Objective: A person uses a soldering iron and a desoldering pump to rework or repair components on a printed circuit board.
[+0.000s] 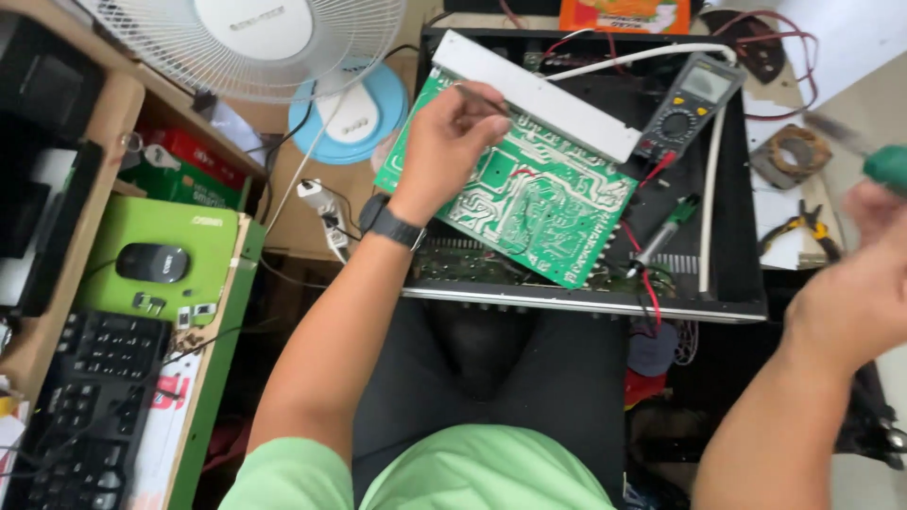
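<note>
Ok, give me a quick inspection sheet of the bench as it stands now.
Surface: black open chassis across the person's lap.
Job's things: green circuit board, solder side up, tilted over the chassis; white strip on its far edge.
Clutter: multimeter, pen-shaped tool, pliers, tape roll.
Grippers: left hand on the board, pinching a thin tool; right hand blurred, holding a green-handled tool.
Cables: red leads, white cable.
Surroundings: fan, keyboard, mouse.

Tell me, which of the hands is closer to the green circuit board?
Left. The left hand rests on the green circuit board; the right hand is off to its right, apart.
</note>
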